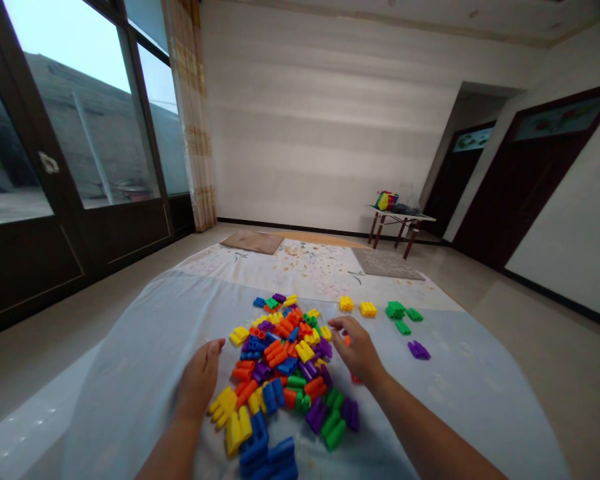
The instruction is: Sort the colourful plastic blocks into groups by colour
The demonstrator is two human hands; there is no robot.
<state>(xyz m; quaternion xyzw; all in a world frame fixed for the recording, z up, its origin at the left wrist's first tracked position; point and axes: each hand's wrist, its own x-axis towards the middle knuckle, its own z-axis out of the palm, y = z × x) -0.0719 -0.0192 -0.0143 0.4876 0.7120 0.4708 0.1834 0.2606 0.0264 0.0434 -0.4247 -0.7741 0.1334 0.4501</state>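
A heap of plastic building blocks (275, 349) in red-orange, yellow, blue, green and purple lies on the pale cloth between my hands. At its left side, my left hand (201, 373) is held apart from the blocks, fingers loosely bent and nothing seen in it. My right hand (356, 348) is at the heap's right edge, its curved fingers near a yellow block (326, 333); no grip on it shows. Red-orange blocks lie partly hidden beneath that hand. Nearest me are joined-looking blue blocks (269, 460) and a yellow block (238, 432).
Beyond my right hand lie two yellow blocks (368, 309), several green blocks (395, 309) and a purple block (419, 350). Two mats (253, 242) rest on the far side of the cloth-covered surface (460, 400). A small table (405, 217) with bags stands by the wall.
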